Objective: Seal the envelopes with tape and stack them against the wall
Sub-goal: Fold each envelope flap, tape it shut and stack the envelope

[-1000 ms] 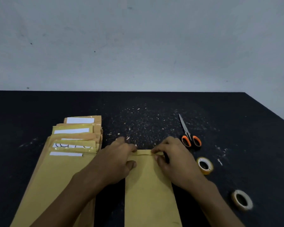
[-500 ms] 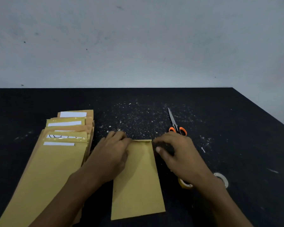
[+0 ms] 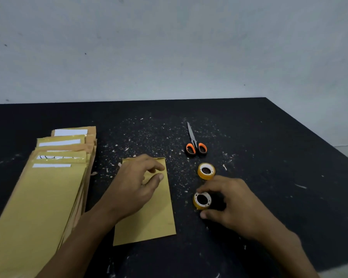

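Note:
A single brown envelope (image 3: 149, 217) lies flat in the middle of the black table (image 3: 269, 137). My left hand (image 3: 135, 183) rests on its upper part with the fingers loosely bent. To the right, my right hand (image 3: 231, 203) grips a small roll of clear tape (image 3: 202, 200) between thumb and fingers. A second tape roll (image 3: 206, 171) lies just beyond it on the table. At the left sits a pile of brown envelopes (image 3: 48, 187), several with white strips near their tops.
Orange-handled scissors (image 3: 195, 143) lie shut beyond the tape rolls, blades pointing to the wall (image 3: 169, 47). Small white paper scraps dot the table's middle. The table's right edge runs diagonally at the right.
My right hand left the envelope's top edge and moved right and nearer, onto a tape roll. My left hand stays on the envelope. The view shifted.

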Action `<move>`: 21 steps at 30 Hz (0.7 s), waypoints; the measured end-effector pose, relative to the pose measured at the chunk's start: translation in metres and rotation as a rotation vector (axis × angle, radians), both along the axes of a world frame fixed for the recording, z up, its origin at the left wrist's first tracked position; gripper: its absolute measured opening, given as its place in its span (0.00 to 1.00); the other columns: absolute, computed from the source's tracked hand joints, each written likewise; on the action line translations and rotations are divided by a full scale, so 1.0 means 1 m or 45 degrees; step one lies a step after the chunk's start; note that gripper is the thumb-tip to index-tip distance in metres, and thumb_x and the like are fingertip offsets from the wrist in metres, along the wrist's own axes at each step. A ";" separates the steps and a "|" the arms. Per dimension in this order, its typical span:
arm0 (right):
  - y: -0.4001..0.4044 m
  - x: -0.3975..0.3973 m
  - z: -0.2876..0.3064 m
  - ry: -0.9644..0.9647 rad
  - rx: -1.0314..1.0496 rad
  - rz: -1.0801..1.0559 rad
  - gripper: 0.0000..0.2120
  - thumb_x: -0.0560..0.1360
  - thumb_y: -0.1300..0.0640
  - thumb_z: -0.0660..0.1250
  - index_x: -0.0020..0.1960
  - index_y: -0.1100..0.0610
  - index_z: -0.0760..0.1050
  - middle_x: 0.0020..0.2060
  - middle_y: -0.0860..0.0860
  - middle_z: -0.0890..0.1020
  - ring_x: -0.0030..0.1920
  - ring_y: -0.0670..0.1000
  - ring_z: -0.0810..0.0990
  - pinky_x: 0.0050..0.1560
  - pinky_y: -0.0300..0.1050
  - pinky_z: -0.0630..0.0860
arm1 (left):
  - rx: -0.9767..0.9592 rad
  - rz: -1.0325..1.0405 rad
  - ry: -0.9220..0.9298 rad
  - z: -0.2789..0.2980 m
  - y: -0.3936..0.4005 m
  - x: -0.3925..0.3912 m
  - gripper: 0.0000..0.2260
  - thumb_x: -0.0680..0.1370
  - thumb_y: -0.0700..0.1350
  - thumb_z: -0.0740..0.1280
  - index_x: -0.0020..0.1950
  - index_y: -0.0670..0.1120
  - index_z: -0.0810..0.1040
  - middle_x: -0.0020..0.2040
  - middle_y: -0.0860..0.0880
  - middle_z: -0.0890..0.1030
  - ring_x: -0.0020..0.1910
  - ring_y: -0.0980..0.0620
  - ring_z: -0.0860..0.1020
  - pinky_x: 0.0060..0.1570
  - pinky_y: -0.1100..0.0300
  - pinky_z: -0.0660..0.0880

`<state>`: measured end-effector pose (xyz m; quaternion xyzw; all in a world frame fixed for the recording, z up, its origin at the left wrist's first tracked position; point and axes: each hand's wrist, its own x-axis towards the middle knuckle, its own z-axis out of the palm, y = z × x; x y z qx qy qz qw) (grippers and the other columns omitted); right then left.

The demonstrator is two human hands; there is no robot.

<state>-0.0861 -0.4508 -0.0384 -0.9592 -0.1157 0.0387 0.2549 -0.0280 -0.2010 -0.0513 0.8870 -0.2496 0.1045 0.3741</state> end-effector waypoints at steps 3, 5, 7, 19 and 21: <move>0.002 -0.001 -0.003 -0.080 0.107 -0.040 0.21 0.68 0.55 0.79 0.59 0.43 0.80 0.52 0.36 0.80 0.53 0.38 0.78 0.53 0.38 0.77 | -0.043 0.014 0.050 0.003 -0.004 -0.002 0.06 0.78 0.43 0.71 0.54 0.50 0.84 0.47 0.58 0.81 0.50 0.61 0.78 0.41 0.64 0.76; 0.006 0.000 -0.001 -0.137 0.234 -0.071 0.23 0.67 0.59 0.80 0.59 0.44 0.81 0.49 0.36 0.80 0.52 0.36 0.78 0.50 0.33 0.75 | -0.109 0.023 0.111 0.008 -0.004 -0.003 0.06 0.78 0.43 0.71 0.53 0.50 0.84 0.46 0.58 0.83 0.49 0.60 0.79 0.42 0.61 0.77; 0.012 0.002 0.004 -0.253 0.389 -0.081 0.26 0.65 0.64 0.80 0.59 0.45 0.81 0.49 0.37 0.82 0.52 0.38 0.80 0.49 0.33 0.76 | -0.211 -0.010 0.234 0.016 -0.005 -0.005 0.05 0.78 0.45 0.70 0.51 0.50 0.84 0.44 0.57 0.84 0.47 0.57 0.81 0.42 0.61 0.78; 0.070 0.068 0.053 -0.623 0.944 0.167 0.25 0.67 0.71 0.77 0.61 0.55 0.80 0.57 0.48 0.82 0.60 0.49 0.81 0.53 0.41 0.81 | -0.793 -0.157 0.429 0.071 0.006 0.026 0.08 0.72 0.41 0.72 0.50 0.42 0.83 0.43 0.45 0.86 0.42 0.48 0.85 0.40 0.59 0.81; 0.077 0.078 0.058 -0.406 1.160 0.127 0.21 0.70 0.68 0.76 0.61 0.55 0.80 0.53 0.49 0.85 0.56 0.48 0.83 0.51 0.43 0.82 | -0.789 -0.161 0.371 0.073 0.010 0.032 0.09 0.72 0.41 0.72 0.51 0.41 0.83 0.45 0.46 0.86 0.43 0.50 0.85 0.41 0.59 0.82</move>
